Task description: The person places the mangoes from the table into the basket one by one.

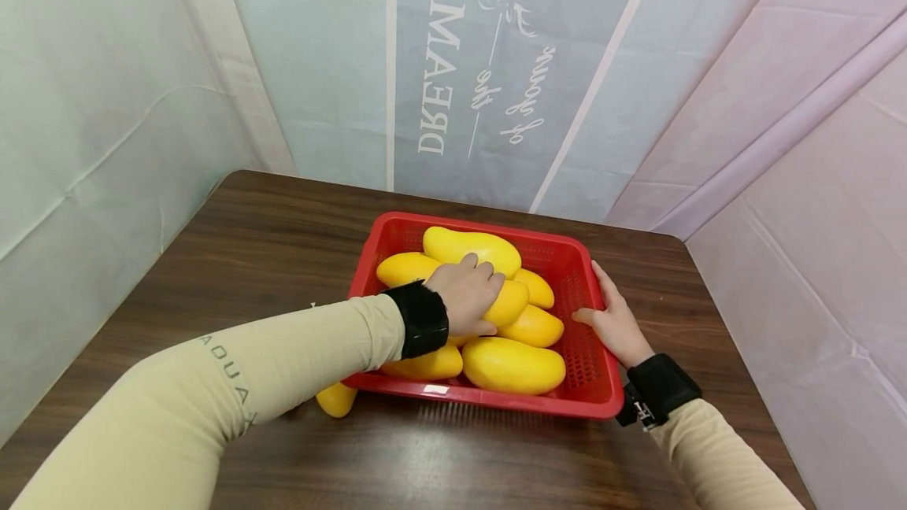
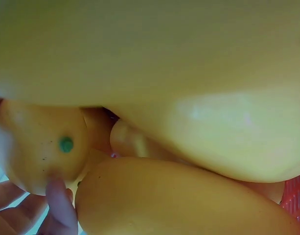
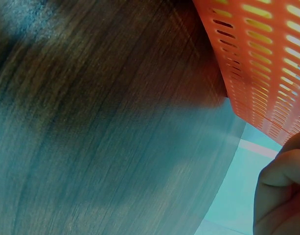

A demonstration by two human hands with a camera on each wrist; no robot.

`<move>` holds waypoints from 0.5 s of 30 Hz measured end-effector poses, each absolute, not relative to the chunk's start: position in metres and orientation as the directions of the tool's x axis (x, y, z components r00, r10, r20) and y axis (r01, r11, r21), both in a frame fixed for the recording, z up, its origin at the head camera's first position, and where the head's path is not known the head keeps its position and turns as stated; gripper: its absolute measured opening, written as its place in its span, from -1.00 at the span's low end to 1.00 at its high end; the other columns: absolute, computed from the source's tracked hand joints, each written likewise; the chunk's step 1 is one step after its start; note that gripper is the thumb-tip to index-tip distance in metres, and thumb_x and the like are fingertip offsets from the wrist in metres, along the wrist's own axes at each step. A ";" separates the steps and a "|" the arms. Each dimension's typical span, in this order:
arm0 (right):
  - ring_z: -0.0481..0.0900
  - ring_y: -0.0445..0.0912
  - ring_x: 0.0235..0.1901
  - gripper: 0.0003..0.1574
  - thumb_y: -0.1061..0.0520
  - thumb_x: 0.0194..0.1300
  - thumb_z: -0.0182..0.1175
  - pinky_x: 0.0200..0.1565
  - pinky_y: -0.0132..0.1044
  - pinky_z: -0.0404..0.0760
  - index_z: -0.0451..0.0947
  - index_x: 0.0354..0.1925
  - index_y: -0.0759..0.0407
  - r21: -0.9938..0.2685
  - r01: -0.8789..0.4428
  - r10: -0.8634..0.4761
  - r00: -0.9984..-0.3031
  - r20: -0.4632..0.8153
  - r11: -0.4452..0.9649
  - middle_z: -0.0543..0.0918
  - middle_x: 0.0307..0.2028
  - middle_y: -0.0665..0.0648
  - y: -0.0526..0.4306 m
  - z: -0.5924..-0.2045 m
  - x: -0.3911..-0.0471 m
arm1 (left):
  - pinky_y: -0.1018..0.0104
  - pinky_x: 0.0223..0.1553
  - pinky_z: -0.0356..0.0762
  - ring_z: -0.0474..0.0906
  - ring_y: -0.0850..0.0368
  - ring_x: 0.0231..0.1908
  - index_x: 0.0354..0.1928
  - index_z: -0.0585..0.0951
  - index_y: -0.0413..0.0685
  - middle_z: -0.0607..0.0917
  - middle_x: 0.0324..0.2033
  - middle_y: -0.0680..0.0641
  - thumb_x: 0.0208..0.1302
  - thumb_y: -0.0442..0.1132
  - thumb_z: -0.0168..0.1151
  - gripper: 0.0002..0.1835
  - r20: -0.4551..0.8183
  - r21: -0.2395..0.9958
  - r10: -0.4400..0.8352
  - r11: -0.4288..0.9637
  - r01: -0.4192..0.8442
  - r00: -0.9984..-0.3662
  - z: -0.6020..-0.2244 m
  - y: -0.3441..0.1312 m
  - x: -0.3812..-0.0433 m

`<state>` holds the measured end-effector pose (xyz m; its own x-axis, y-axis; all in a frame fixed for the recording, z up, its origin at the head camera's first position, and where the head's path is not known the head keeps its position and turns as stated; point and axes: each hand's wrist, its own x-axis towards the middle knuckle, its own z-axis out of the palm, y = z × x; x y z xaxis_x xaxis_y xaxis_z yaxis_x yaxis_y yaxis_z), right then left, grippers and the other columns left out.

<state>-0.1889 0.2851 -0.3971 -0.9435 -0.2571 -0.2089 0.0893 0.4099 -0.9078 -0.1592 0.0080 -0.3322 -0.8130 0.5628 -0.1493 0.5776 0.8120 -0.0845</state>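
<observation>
A red perforated plastic basket (image 1: 524,400) holds several yellow mangoes, among them a large one (image 1: 513,366) at its front and another (image 1: 460,246) at its back. My left hand (image 1: 464,293) reaches into it and grips a mango (image 1: 509,304) on top of the pile. In the left wrist view, the thumb (image 2: 61,208) touches a mango (image 2: 42,147) with a green stem spot. At the basket's right side, my right hand (image 1: 618,327) holds the rim, thumb inside and fingers outside. The right wrist view shows its curled fingers (image 3: 282,181) beside the slotted wall (image 3: 257,63).
On the dark wooden table (image 1: 283,234), another mango (image 1: 336,400) lies outside the basket's front left corner, partly covered by my left forearm. A printed cloth backdrop (image 1: 482,61) hangs behind the table's far edge, with pale cloth walls on both sides.
</observation>
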 end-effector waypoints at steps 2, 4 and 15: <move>0.34 0.41 0.30 0.14 0.30 0.36 0.04 0.02 0.17 0.62 -0.42 0.59 -0.10 -0.908 0.091 -0.257 -0.943 -0.210 0.408 0.09 0.47 0.41 0.285 -0.397 -0.189 | 0.29 -0.18 0.64 0.40 0.03 -0.05 0.28 0.45 -0.03 0.55 0.06 -0.07 0.20 0.31 0.25 -0.24 -0.151 -0.083 0.564 0.811 0.579 -0.812 -0.332 0.007 -0.159; 0.34 0.42 0.30 0.13 0.30 0.36 0.04 0.02 0.17 0.62 -0.42 0.59 -0.10 -0.907 0.092 -0.257 -0.943 -0.211 0.410 0.09 0.47 0.41 0.285 -0.397 -0.189 | 0.29 -0.17 0.64 0.40 0.02 -0.05 0.29 0.45 -0.03 0.52 0.08 -0.09 0.20 0.30 0.26 -0.24 -0.152 -0.079 0.563 0.812 0.578 -0.812 -0.332 0.007 -0.159; 0.35 0.41 0.30 0.13 0.30 0.37 0.04 0.02 0.17 0.61 -0.43 0.59 -0.10 -0.903 0.091 -0.257 -0.943 -0.214 0.420 0.09 0.48 0.41 0.285 -0.397 -0.190 | 0.29 -0.15 0.64 0.42 0.03 -0.07 0.26 0.49 -0.04 0.53 0.05 -0.08 0.26 0.24 0.24 -0.33 -0.154 -0.063 0.576 0.805 0.590 -0.803 -0.336 0.002 -0.162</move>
<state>-0.1895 0.2850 -0.3966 -0.9426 -0.2566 -0.2139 0.0908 0.4196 -0.9032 -0.1620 0.0022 -0.3358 -0.8026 0.5762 -0.1541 0.5900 0.8049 -0.0631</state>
